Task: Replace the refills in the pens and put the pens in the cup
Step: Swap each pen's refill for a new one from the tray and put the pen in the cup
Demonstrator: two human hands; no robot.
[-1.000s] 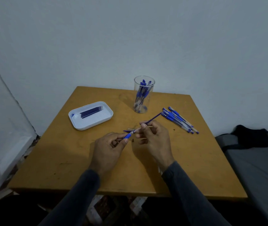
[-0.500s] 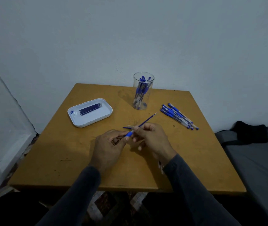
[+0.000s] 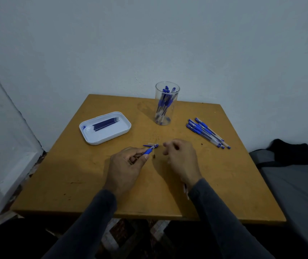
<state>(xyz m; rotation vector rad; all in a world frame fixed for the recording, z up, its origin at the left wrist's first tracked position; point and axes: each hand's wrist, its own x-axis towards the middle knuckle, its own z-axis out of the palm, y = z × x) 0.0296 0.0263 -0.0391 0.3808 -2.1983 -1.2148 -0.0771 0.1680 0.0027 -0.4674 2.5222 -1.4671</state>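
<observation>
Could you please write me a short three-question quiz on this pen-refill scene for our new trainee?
1. True or false: the clear cup already holds pens.
2. Which hand grips the blue pen? A) left hand B) right hand
3. Fill in: the spare refills lie in the white ____.

Key: 1 true. 2 A. 3 tray.
</observation>
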